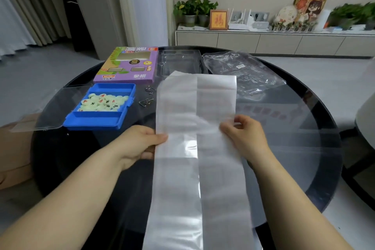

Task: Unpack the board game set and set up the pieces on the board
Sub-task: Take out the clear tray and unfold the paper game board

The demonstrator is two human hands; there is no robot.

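We note soft, even indoor light, brightest from curtained window (10,26) at left. Glare sheets across glass tabletop (288,140) and folded board sheet (194,107). Frame edges bow; far-right plants (353,14) smear with blur.

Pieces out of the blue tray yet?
No, the pieces lie piled inside the blue tray, left of the folded sheet.

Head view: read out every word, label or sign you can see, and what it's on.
"福": on the orange framed picture on the sideboard.
"象棋", upside down, probably: on the purple cardboard box.
Too blurred: the box's other print, the pale round pieces in the blue plastic tray, the white sticker on the clear plastic bag, the faint print on the white folded sheet.
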